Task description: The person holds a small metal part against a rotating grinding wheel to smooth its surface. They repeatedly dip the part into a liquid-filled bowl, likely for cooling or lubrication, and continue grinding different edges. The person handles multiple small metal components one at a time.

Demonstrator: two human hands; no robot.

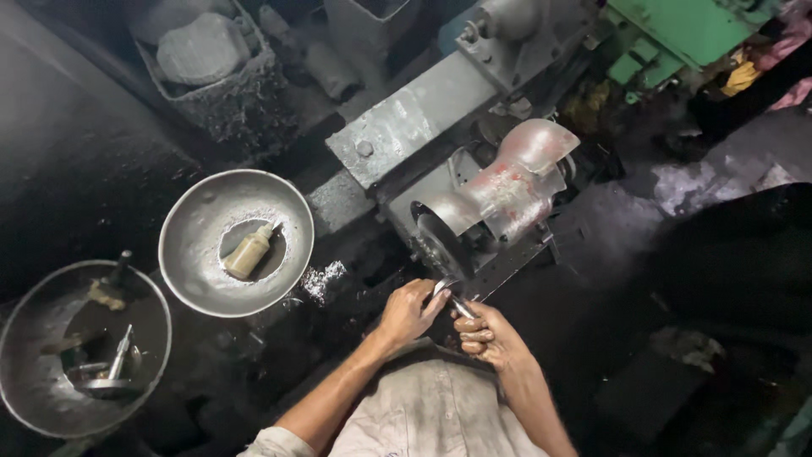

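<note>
Left hand [408, 311] and right hand [484, 334]: fingers of both closed around a small metal piece [450, 296], pressed against dark grinding wheel [441, 245]. Nearby: round metal bowl [199, 262] containing small bottle [249, 251].

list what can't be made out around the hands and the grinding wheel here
Head view only:
- Metal piece at the wheel: mostly covered by the left hand and right hand, so its shape is unclear.
- Wheel: upper part hidden under the metal guard.
- Left bowl: contents too dark to identify.
- Floor on the right: lost in shadow.
</note>
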